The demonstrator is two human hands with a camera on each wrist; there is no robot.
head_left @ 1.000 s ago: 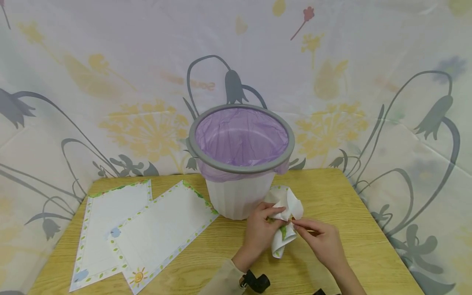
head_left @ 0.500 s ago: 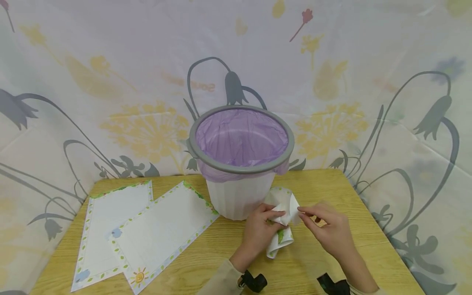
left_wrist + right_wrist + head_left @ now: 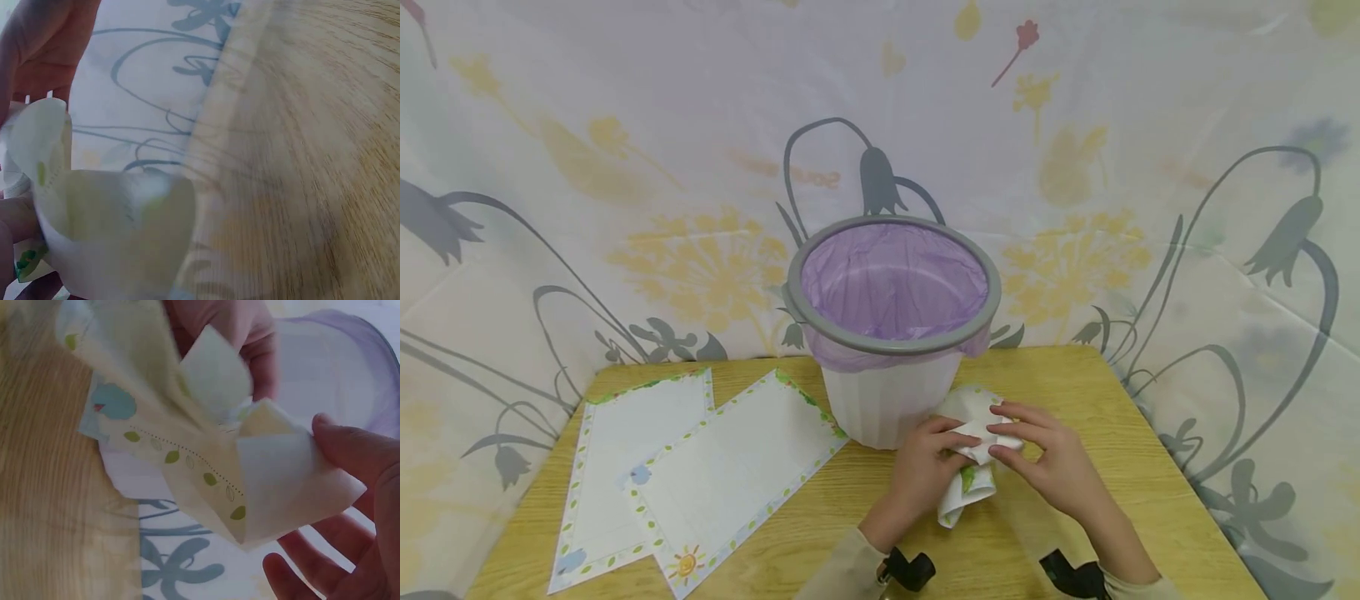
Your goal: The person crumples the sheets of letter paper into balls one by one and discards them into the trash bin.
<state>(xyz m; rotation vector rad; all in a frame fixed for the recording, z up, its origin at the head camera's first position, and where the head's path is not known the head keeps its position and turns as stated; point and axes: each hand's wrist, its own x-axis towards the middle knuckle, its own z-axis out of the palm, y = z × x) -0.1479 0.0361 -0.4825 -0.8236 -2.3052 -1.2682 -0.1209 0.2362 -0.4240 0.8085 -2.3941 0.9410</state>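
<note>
In the head view my left hand [image 3: 921, 467] holds a partly folded, crumpled sheet of paper [image 3: 979, 417] just in front of the bin, its thumb and index finger on the paper. My right hand [image 3: 1052, 454] is at the sheet's right side, fingers spread and fairly straight, fingertips touching it. In the right wrist view the crumpled paper [image 3: 287, 481] shows a printed leaf border and a blue bird, with a folded flap between the right thumb [image 3: 350, 447] and the spread fingers. The left wrist view shows a curled part of the paper [image 3: 125, 231].
A white bin with a grey rim [image 3: 895, 344] and purple liner stands at the back middle of the wooden table [image 3: 1097, 417]. Two flat sheets with leaf borders, one paper [image 3: 730, 467] overlapping another paper [image 3: 617, 467], lie at the left. A flower-printed cloth [image 3: 1075, 100] hangs behind.
My right hand first pinches the sheet near its middle, then draws an edge up and right, and now spreads its fingers against the paper. My left hand stays on the paper.
</note>
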